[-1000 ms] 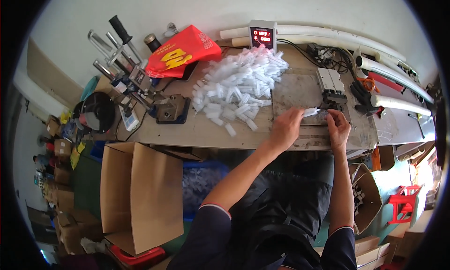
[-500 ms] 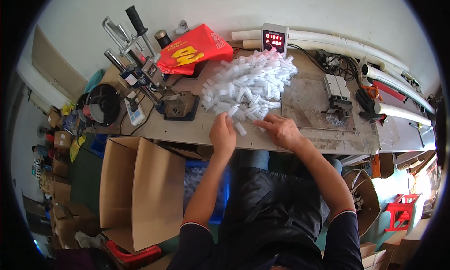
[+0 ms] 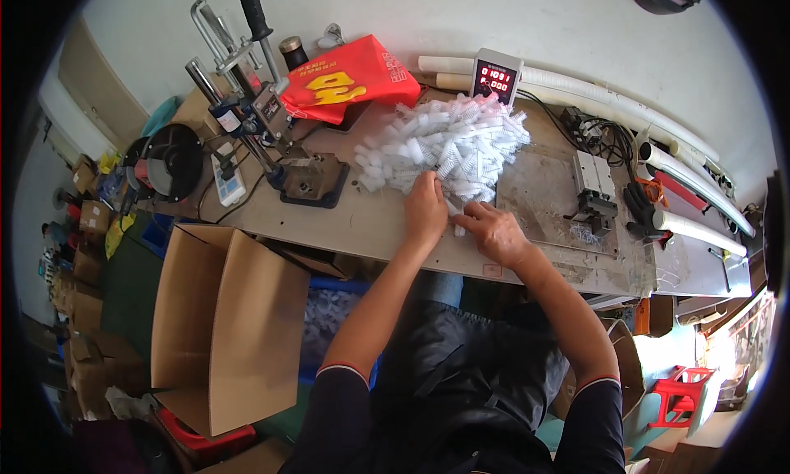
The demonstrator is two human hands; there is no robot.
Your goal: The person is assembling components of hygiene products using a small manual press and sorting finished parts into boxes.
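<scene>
A heap of clear, ribbed plastic tube pieces (image 3: 453, 141) covers the middle of the workbench. At its near edge my left hand (image 3: 426, 212) has its fingers curled closed; what they grip is hidden behind the hand. Close beside it on the right, my right hand (image 3: 494, 234) is closed too, thumb and forefinger brought together at the near side of the heap. A single clear plastic piece (image 3: 458, 229) shows just under those fingertips; whether they grip it is not visible.
Left of the heap stands a hand-lever press (image 3: 263, 120), with a red bag (image 3: 350, 83) behind. A lit counter box (image 3: 495, 75) is at the back; a metal fixture (image 3: 594, 190) stands right. Below the bench are an open cardboard box (image 3: 255, 334) and a blue bin (image 3: 333, 286) of pieces.
My left hand has moved right, closer to my right hand, and the clear piece seen at its fingertips is now hidden. My right hand has shifted slightly. The whole view has tilted.
</scene>
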